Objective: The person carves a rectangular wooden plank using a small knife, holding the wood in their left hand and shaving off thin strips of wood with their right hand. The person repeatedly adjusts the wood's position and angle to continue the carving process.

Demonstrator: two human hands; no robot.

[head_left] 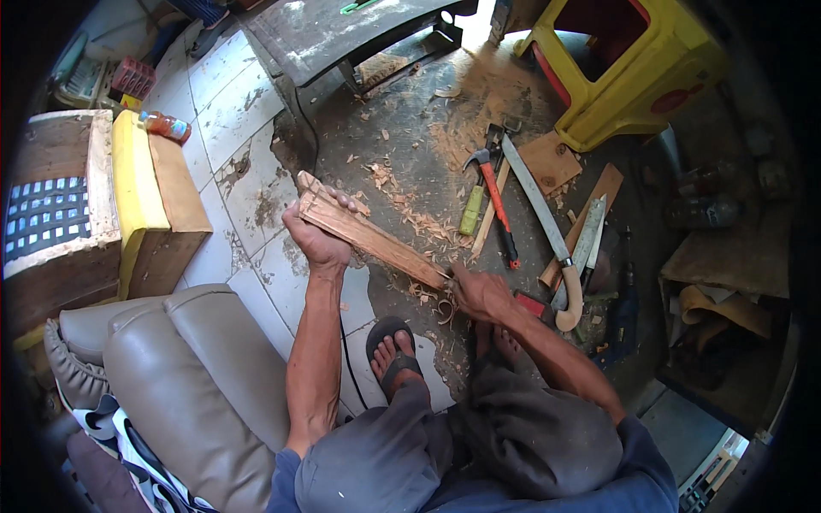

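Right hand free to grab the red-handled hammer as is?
Probably not as is: the right hand is closed on the near end of the wooden piece. The hammer lies uncovered on the floor just beyond, so the path looks open once freed.

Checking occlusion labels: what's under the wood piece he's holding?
Below the wood piece, held by the left hand and right hand, lie curled shavings on the dark floor. The floor directly beneath is covered; the right palm hides the wood's near end.

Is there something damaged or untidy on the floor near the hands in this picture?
Yes. Wood shavings and sawdust lie scattered over the floor beside the wooden piece that the left hand and right hand hold. The white floor tiles are broken along their edge.
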